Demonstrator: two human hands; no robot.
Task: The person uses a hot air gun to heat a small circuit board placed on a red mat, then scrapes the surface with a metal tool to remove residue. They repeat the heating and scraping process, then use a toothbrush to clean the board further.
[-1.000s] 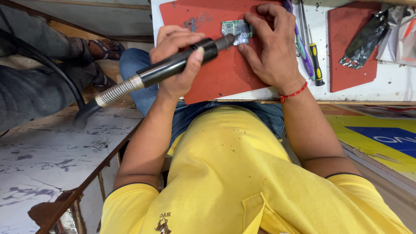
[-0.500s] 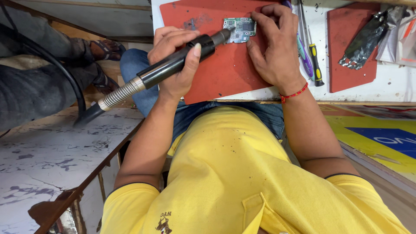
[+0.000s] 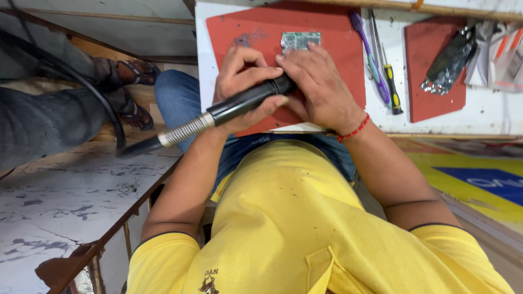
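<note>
A small green circuit board (image 3: 300, 40) lies flat on a big red mat (image 3: 332, 65), close to the far edge of the white worktop (image 3: 479, 117). A black tool handle (image 3: 248, 100) lies slanted just in front of the board. Its front tip is hidden under the fingers, so you cannot tell if it touches the board. A shiny metal spring (image 3: 185, 129) comes off the back end of the handle. A black hose (image 3: 98, 103) runs from it, past the near left corner of the worktop and off to the left.

The left hand (image 3: 248, 87) is wrapped tight around the handle, with the thumb along its side. The right hand (image 3: 321, 90) lies over the front end of the handle. Its fingers (image 3: 305, 54) are bent and close together, and the tips press down at the near edge of the board. It wears a red thread band (image 3: 354, 130) on the wrist.

To the right of the big mat, on the bare white top, lie a purple tool (image 3: 368, 51), thin metal tweezers (image 3: 376, 38) and a small screwdriver (image 3: 392, 90) with a yellow and black handle. Further right is a smaller red mat (image 3: 433, 103) with a shiny dark bag (image 3: 449, 62) on it.

The person wears a yellow shirt (image 3: 305, 228) and blue jeans (image 3: 180, 98). On the left, another person's feet in sandals (image 3: 128, 87) rest on the floor.
</note>
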